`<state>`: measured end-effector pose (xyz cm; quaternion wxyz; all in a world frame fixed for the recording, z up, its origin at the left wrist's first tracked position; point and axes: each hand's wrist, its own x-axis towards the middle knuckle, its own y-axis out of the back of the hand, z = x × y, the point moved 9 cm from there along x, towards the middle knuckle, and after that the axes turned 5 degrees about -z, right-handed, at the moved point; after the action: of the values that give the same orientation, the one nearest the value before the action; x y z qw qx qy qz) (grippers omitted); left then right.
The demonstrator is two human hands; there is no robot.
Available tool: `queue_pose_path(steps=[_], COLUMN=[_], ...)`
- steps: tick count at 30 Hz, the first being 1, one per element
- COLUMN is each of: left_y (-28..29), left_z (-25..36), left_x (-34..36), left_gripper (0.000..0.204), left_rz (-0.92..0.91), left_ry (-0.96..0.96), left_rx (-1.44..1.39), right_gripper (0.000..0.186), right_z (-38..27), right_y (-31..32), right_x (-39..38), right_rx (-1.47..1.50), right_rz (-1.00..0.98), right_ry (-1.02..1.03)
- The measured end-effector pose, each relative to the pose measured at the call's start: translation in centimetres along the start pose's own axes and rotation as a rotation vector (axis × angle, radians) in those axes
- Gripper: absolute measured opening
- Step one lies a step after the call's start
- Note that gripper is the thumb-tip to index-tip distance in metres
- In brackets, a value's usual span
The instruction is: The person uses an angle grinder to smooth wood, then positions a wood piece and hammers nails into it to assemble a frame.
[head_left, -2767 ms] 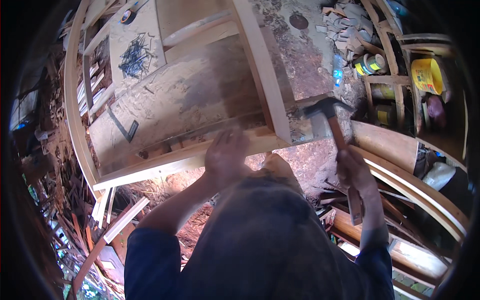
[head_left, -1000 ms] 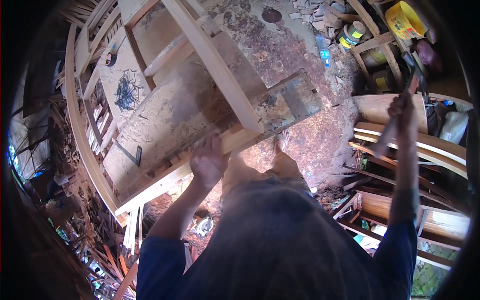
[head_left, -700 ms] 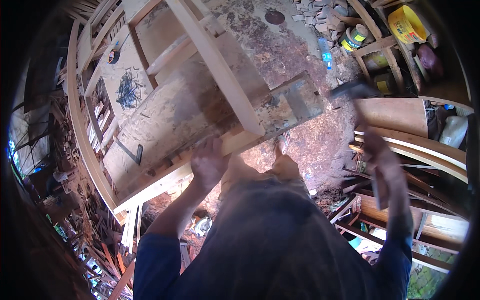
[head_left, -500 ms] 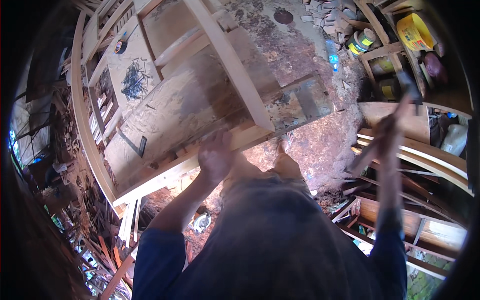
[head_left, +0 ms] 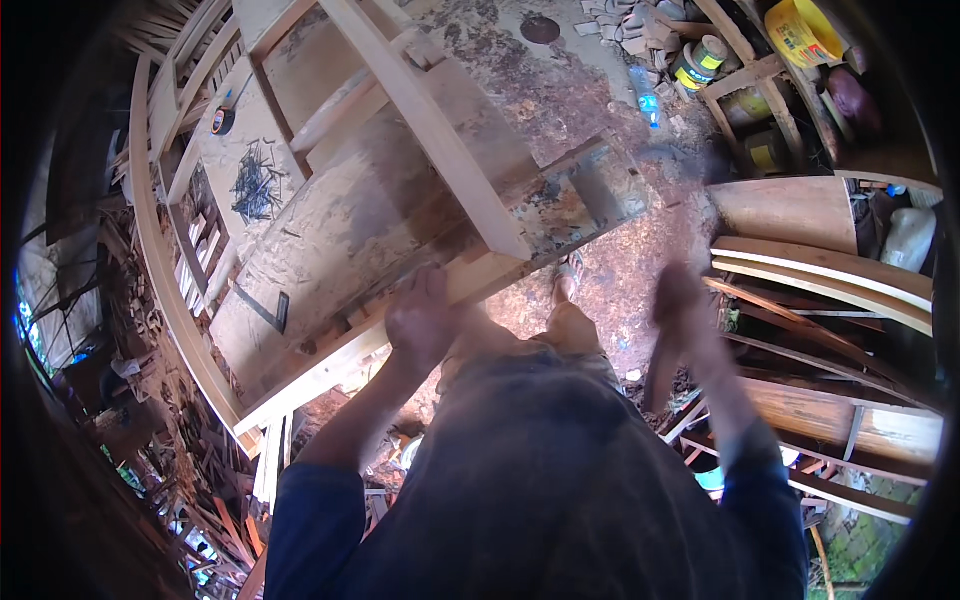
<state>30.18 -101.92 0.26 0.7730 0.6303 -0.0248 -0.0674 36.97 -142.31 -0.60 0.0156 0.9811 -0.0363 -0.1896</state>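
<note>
My left hand (head_left: 422, 318) grips the pale front rail (head_left: 315, 372) of a wooden frame, fingers over its top edge. A long crosspiece (head_left: 420, 125) meets that rail near its right end. My right hand (head_left: 680, 310) is closed round the handle of a hammer (head_left: 663, 375); hand and tool are smeared by motion, with the dark head a faint blur beyond the right end of the frame. A metal square (head_left: 265, 312) lies on the dusty board. A pile of nails (head_left: 258, 185) and a roll of tape (head_left: 222, 120) sit on a panel further left.
On the right are stacked curved timbers (head_left: 820, 275), a plywood board (head_left: 780, 210), a yellow bucket (head_left: 800, 35), cans (head_left: 700, 62) and a plastic bottle (head_left: 645, 95). Scrap wood (head_left: 190, 470) heaps at the lower left. My foot (head_left: 565, 285) stands on the dirt floor below the rail.
My right hand with the hammer has swung back and forth and now is lower and further left than half a second ago. My left hand stays on the rail; the view has shifted slightly.
</note>
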Motion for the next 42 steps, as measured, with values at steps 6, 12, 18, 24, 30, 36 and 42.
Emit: queue_pose_path(steps=[6, 12, 18, 24, 30, 36, 42], left_y=[0.3, 0.3, 0.1, 0.1, 1.1, 4.6, 7.6], left_z=[-0.2, -0.4, -1.3, -1.3, -1.6, -4.2, -0.3], left_x=[0.1, -0.1, -0.9, -1.4, -1.5, 5.3, 18.1], left_gripper=[0.040, 0.042, 0.042, 0.035, 0.029, 0.024, 0.029], left_rz=[-0.006, 0.028, 0.014, 0.044, 0.055, -0.209, 0.192], left_ry=[0.002, -0.020, 0.029, 0.032, -0.044, -0.209, -0.847], left_rx=[-0.020, -0.010, -0.029, 0.041, 0.011, -0.658, -0.322], right_gripper=[0.010, 0.030, 0.024, 0.025, 0.027, 0.024, 0.029], right_z=[2.3, 2.3, 4.4, 8.1, 10.2, 7.5, 8.1], right_y=[2.5, -0.2, -10.1, -10.9, -12.6, -16.3, -25.3], right_x=[-1.6, -1.2, -6.5, -7.3, -9.2, -12.9, -20.0], right_rx=[-0.372, 0.103, -0.327, -0.131, 0.020, 0.502, 0.745], right_rz=[-0.316, 0.020, -0.599, -0.527, -0.460, -0.277, 0.161], right_ry=[-0.359, -0.152, -0.546, -0.634, -0.633, -0.599, -0.458])
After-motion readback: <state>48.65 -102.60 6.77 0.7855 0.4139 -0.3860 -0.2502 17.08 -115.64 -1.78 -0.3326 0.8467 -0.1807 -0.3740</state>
